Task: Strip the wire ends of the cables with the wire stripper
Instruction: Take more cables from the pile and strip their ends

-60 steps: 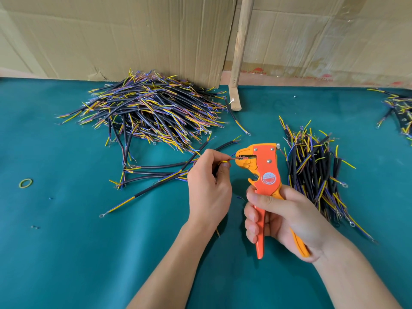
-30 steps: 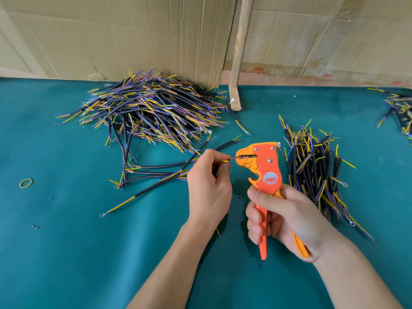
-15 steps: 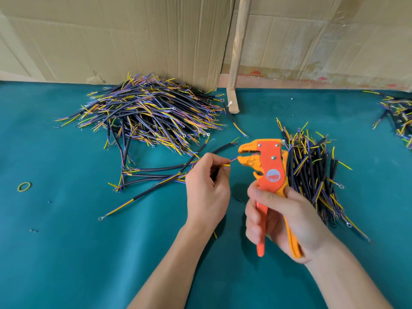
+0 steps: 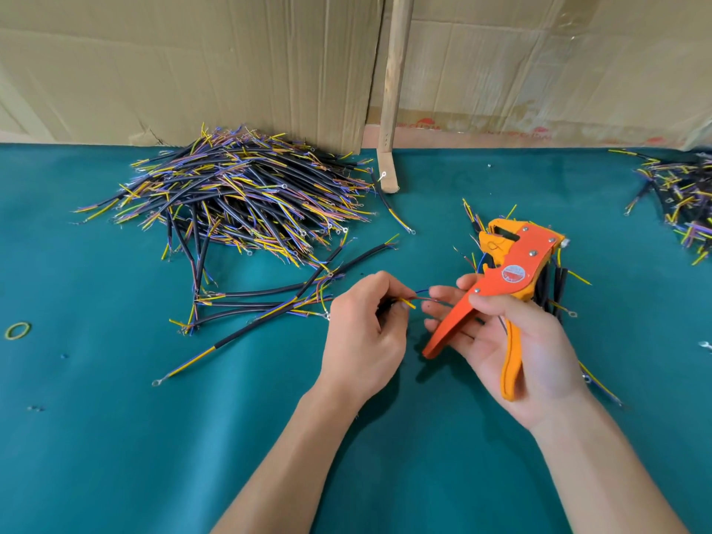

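The left hand [image 4: 364, 333] pinches a cable [image 4: 408, 302] between thumb and curled fingers, its yellow, red and blue wire ends poking out toward the right hand [image 4: 512, 348]. The right hand lies palm up with loosely spread fingers, its thumb laid across the orange wire stripper [image 4: 501, 287], which rests in the palm with handles apart and head tilted up and away; its fingertips [image 4: 437, 292] touch the thin wire ends. Beyond the left hand sits a big pile of cables [image 4: 239, 194] on the green table [image 4: 115, 437], with loose cables [image 4: 262, 302] just left of it. Behind the stripper lies a smaller bundle [image 4: 554, 279]. No container shows; the cables lie bare on the cloth.
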`<state>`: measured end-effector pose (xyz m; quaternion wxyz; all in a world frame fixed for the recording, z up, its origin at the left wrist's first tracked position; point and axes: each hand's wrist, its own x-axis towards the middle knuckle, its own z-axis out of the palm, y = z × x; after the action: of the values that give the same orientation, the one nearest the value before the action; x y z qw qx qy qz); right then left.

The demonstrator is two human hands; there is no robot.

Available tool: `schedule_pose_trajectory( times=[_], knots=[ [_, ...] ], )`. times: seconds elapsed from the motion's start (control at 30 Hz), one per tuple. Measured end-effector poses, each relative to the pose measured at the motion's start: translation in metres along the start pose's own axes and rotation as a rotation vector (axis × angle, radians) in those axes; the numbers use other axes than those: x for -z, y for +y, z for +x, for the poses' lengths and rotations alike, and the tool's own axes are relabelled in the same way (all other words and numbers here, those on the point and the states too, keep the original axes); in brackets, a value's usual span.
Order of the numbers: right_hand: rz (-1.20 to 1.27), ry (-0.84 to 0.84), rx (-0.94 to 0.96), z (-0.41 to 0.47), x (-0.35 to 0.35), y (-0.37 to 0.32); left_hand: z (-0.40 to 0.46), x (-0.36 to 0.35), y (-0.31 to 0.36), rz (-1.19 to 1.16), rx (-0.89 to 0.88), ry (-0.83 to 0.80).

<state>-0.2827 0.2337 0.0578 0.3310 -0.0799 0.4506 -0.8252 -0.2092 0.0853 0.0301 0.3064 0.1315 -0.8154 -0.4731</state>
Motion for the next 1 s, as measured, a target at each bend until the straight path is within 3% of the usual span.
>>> schedule_pose_trajectory(
  times=[0.57, 0.87, 1.0],
  knots=[
    [-0.035, -0.008, 0.018, 0.0, -0.002, 0.002, 0.001, 0.0, -0.001, -0.034, 0.072, 0.016],
    [-0.014, -0.122, -0.027, -0.007, -0.008, 0.001, 0.007, 0.003, -0.009, -0.145, 0.227, 0.074],
    [0.05, -0.32, -0.124, -0.012, -0.019, 0.007, 0.008, 0.008, -0.003, -0.237, 0.292, 0.029]
  ],
)
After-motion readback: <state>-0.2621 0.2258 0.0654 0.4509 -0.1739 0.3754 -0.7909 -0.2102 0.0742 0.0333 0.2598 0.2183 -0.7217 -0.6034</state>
